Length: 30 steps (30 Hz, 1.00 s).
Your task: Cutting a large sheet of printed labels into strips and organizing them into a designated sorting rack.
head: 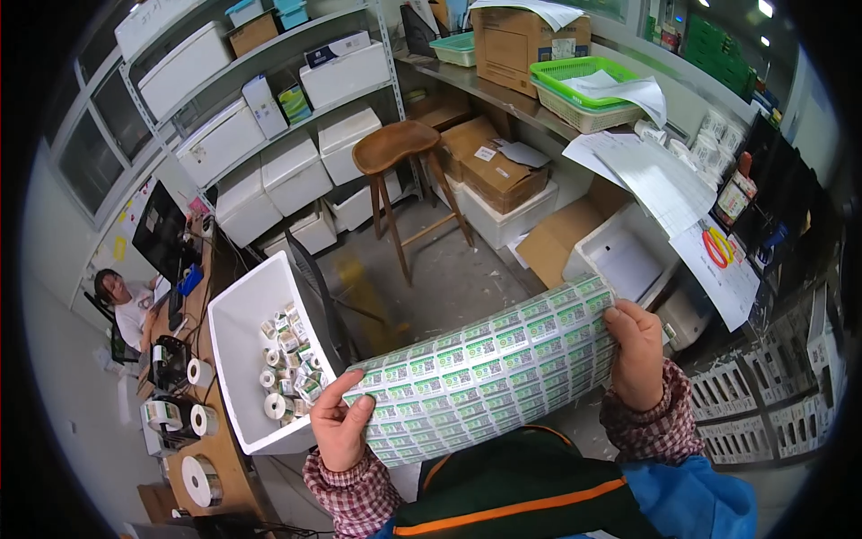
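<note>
A wide sheet of green-and-white printed stickers [481,370] stretches between my two hands, curving downward in front of my body. My left hand [342,421] pinches its left edge between thumb and fingers. At the upper right corner, my right hand [632,350] grips the sheet in the same way. Just left of my left hand stands a white foam box [232,337], with several small label rolls [289,357] inside.
A wooden desk [232,485] with label rolls and a monitor runs along the left, where a person [131,306] sits. Ahead are a wooden stool [397,148] and shelves of white foam boxes [225,138]. Scissors [717,247] lie on papers at right, above plastic racks [731,394].
</note>
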Available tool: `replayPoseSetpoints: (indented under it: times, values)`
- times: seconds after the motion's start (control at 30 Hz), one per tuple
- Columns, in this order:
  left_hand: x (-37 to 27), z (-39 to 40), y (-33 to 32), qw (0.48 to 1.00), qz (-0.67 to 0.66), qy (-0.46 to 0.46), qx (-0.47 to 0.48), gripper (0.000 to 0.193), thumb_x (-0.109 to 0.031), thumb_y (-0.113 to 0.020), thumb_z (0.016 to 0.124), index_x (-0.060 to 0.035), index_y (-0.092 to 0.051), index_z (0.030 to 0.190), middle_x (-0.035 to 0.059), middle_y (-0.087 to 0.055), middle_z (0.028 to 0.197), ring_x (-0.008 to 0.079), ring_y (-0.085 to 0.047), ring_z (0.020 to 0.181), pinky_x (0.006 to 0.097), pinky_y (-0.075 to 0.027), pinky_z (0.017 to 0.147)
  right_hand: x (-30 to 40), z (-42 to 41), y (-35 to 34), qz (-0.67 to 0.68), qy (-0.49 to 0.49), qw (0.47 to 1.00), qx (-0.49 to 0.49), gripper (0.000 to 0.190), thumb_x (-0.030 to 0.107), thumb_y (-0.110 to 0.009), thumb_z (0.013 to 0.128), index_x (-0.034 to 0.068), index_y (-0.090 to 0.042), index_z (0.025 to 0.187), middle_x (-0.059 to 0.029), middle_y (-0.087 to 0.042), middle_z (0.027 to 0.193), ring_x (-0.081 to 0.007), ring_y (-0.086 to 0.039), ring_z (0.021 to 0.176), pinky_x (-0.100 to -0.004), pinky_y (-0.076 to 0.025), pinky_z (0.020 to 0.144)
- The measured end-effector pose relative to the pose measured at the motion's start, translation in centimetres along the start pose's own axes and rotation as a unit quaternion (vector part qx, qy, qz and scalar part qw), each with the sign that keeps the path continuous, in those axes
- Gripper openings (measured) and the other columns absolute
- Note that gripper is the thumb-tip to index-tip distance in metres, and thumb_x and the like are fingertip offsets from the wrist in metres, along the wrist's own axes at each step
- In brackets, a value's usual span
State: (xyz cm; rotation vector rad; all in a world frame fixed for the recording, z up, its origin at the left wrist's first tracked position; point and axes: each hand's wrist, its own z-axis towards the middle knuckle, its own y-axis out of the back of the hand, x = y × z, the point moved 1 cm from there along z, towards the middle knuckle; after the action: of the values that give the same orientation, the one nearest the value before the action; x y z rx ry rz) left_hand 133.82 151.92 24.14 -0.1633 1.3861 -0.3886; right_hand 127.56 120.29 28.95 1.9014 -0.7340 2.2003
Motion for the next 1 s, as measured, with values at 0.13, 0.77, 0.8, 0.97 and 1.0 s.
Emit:
replayPoseSetpoints:
  times: [0.13, 0.77, 0.8, 0.97, 1.0]
  values:
    - [0.6, 0.0, 0.0, 1.000, -0.015, 0.012, -0.014, 0.030, 0.003, -0.061, 0.079, 0.0054, -0.056, 0.108, 0.0143, -0.063, 0.097, 0.0143, -0.061, 0.081, 0.0236, -0.049, 0.073, -0.4, 0.5, 0.2, 0.028, 0.004, 1.000, 0.003, 0.021, 0.010, -0.052, 0.086, -0.008, -0.060, 0.094, -0.0050, -0.063, 0.081, -0.0078, -0.055, 0.070, -0.0200, -0.043, 0.064]
    - [2.1, 2.4, -2.4, 0.998, -0.016, 0.056, 0.031, 0.022, -0.005, -0.062, 0.082, 0.0003, -0.060, 0.103, 0.0125, -0.065, 0.093, 0.0164, -0.061, 0.081, 0.0281, -0.048, 0.075, 0.7, 0.6, 3.6, -0.030, 0.030, 0.999, -0.002, 0.021, 0.010, -0.050, 0.088, -0.007, -0.060, 0.096, -0.0031, -0.061, 0.081, -0.0066, -0.053, 0.072, -0.0202, -0.042, 0.066]
    - [2.4, 2.4, -2.6, 0.997, -0.017, 0.061, 0.033, 0.022, -0.005, -0.062, 0.082, 0.0003, -0.060, 0.103, 0.0125, -0.065, 0.093, 0.0164, -0.061, 0.081, 0.0281, -0.048, 0.075, 0.7, 0.5, 4.0, -0.031, 0.027, 0.999, -0.006, 0.021, 0.010, -0.050, 0.088, -0.007, -0.060, 0.096, -0.0031, -0.061, 0.081, -0.0066, -0.053, 0.072, -0.0202, -0.042, 0.066]
    - [2.6, 3.3, -3.9, 0.997, 0.001, 0.052, 0.051, 0.022, -0.005, -0.061, 0.082, -0.0008, -0.061, 0.103, 0.0125, -0.065, 0.093, 0.0161, -0.061, 0.081, 0.0274, -0.048, 0.075, 1.0, 0.7, 5.2, -0.021, 0.019, 0.999, -0.036, 0.022, 0.011, -0.051, 0.087, -0.007, -0.060, 0.097, -0.0023, -0.060, 0.081, -0.0065, -0.052, 0.072, -0.0201, -0.041, 0.065]
    - [2.5, 3.4, -4.1, 0.997, 0.003, 0.053, 0.055, 0.021, -0.005, -0.061, 0.082, -0.0005, -0.061, 0.103, 0.0122, -0.065, 0.093, 0.0157, -0.061, 0.080, 0.0272, -0.048, 0.075, 1.1, 0.7, 5.2, -0.019, 0.018, 0.999, -0.041, 0.022, 0.011, -0.051, 0.087, -0.007, -0.060, 0.097, -0.0023, -0.060, 0.081, -0.0065, -0.052, 0.072, -0.0201, -0.041, 0.065]
